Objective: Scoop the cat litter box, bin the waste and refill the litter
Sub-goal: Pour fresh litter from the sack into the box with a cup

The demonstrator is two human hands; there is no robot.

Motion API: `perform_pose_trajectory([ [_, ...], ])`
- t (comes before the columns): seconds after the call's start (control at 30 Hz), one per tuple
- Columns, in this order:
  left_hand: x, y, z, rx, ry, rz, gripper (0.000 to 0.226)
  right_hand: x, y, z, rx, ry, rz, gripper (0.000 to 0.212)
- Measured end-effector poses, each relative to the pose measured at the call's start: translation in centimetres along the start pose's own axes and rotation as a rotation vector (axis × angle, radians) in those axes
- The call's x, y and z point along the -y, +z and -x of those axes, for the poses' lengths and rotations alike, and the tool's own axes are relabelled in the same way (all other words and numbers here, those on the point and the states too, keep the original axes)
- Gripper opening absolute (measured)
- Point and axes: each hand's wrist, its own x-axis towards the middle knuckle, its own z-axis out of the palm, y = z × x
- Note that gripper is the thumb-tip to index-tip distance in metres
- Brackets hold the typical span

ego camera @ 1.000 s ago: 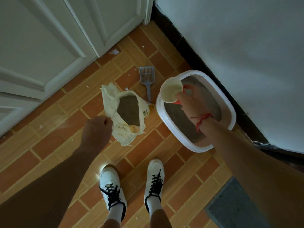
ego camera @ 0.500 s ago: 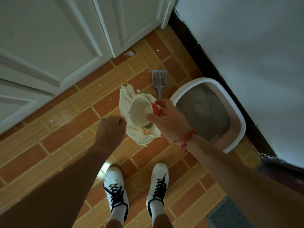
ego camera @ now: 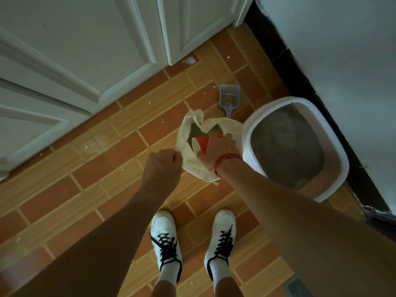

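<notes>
Stands in white trainers with black laces (ego camera: 166,236) on an orange-brown, brick-pattern tiled floor (ego camera: 64,189), both bare arms reaching down and forward. Pinches the near lip of a crumpled cream litter bag (ego camera: 194,168) with the left hand (ego camera: 161,168), fingers curled tight against the thumb, knuckles up. Holds the right hand (ego camera: 216,151) down in the bag's open mouth, just right of the left hand, fingers wrapped over a red cup (ego camera: 202,144) with a cream inner wall, tipped on its side.

Inside the bag, beyond the right hand, dull grey granules. Around the right wrist, a thin red string bracelet (ego camera: 225,159). On the bag's front, between the two hands, a line of small dark print, too small to read.

Right of the right hand and hard up against the bag, a white rounded plastic litter box (ego camera: 334,146), with grey litter (ego camera: 285,146) over most of its floor and a pinkish inner wall bare at the near end. Beyond both hands, flat on the tiles just past the bag, a grey-blue slotted plastic scoop (ego camera: 229,96), handle pointing toward the bag, touched by neither hand.

Well left of the left hand, white panelled doors (ego camera: 85,50). Past the box, a pale wall (ego camera: 332,50) above dark skirting. Near the right elbow, the corner of a grey mat (ego camera: 297,286). Across the tiles, small white scraps.
</notes>
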Motion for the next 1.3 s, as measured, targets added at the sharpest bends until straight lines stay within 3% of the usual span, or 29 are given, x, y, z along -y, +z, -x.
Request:
perform_pose_trajectory([
  [0.1, 0.8, -0.3, 0.0, -0.008, 0.029, -0.029, 0.032, 0.7, 1.1, -1.3, -0.036, 0.027, 0.07, 0.077],
  [0.23, 1.1, -1.1, 0.6, 0.017, 0.205, -0.125, 0.029, 0.9, 1.9, -2.0, -0.043, 0.007, 0.11, 0.072],
  [0.43, 0.4, -0.9, -0.3, 0.022, -0.015, -0.049, 0.039, 0.6, 0.1, -0.1, -0.047, -0.012, -0.052, 0.074],
  [0.67, -1.2, -1.4, -0.8, 0.046, -0.036, 0.043, 0.036, -0.4, -3.5, 3.7, -0.123, -0.249, -0.112, 0.034],
  [0.8, -1.8, -1.7, -1.0, 0.03, 0.025, 0.002, 0.048, -1.3, -6.1, 4.3, -0.283, -0.313, -0.178, 0.016],
  [0.93, -1.9, -1.1, -1.9, 0.06, -0.035, -0.03, 0.047, -3.1, -7.1, 2.7, -0.431, -0.23, -0.154, 0.031],
  [1.03, -2.4, -0.6, -2.5, 0.078, -0.069, -0.039, 0.041, -4.4, -7.0, 1.2, -0.34, -0.075, -0.131, 0.046],
  [1.13, -2.8, -0.5, -2.8, 0.075, -0.104, -0.018, 0.039, -5.2, -6.7, 0.3, -0.194, 0.018, -0.107, 0.039],
  [1.3, -2.9, -1.1, -2.3, 0.069, -0.094, -0.011, 0.042, -5.2, -6.6, -0.1, -0.115, 0.074, -0.059, 0.032],
])
